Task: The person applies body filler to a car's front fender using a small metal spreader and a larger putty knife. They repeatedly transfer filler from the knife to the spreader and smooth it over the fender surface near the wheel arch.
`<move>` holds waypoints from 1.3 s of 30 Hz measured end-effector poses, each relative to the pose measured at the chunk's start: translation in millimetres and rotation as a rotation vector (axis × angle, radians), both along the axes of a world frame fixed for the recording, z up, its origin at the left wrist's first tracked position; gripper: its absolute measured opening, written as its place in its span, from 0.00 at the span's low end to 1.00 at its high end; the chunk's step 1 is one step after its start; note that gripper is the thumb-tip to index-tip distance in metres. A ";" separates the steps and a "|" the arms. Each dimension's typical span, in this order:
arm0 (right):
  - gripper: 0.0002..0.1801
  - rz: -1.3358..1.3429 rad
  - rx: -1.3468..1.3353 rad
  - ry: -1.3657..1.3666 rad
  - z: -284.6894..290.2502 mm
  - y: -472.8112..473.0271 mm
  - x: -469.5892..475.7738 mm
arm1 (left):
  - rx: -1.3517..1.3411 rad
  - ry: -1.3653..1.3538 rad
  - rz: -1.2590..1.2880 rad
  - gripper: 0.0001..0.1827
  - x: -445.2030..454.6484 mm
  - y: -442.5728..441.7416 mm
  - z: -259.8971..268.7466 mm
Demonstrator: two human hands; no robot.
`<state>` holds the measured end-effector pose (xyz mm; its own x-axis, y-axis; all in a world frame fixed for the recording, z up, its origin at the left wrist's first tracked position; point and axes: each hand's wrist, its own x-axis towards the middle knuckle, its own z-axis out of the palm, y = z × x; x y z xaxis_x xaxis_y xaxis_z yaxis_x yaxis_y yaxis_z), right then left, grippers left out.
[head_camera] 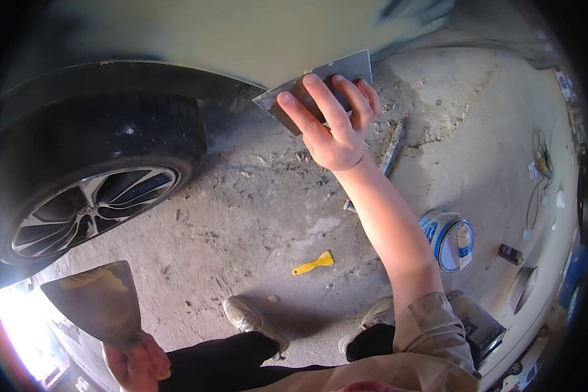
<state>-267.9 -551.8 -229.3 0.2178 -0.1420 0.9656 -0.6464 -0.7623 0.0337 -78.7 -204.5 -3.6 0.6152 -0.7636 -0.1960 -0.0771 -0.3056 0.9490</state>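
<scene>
My right hand point(340, 130) is stretched out with its fingers spread over a flat metal spreader blade point(345, 61). The blade's upper edge lies at the lower rim of the car body panel point(255, 39), which has a dull pale-yellow surface. In my left hand point(136, 365), low at the left, is the handle of a wide putty knife point(95, 306). Its blade points up and carries a smear of yellowish paste near the top edge. To the left of the spreader is the wheel arch, above a tyre point(112, 132) on a spoked alloy wheel point(90, 208).
A yellow plastic scraper point(314, 263) lies on the rough concrete floor point(215, 235) ahead of my shoes. Right of my arm are a round tin point(448, 240) with a tube on its lid, a small can point(511, 255), a bowl-like dish point(523, 290) and a dark box point(477, 326). A cable point(533, 210) lies farther right.
</scene>
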 end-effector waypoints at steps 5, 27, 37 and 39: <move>0.22 -0.036 -0.046 0.008 -18.7 -7.9 0.6 | -0.028 -0.038 0.207 0.26 17.0 18.2 -13.6; 0.20 -0.010 0.097 0.287 -22.7 5.2 -76.6 | -0.070 -0.021 -0.280 0.28 14.7 24.4 0.0; 0.17 0.103 0.034 0.079 128.7 35.2 -56.9 | -0.101 0.108 -0.425 0.26 4.7 2.8 21.5; 0.18 0.108 -0.038 0.058 163.9 30.9 -46.4 | -0.148 0.131 -0.422 0.25 1.2 -1.0 25.3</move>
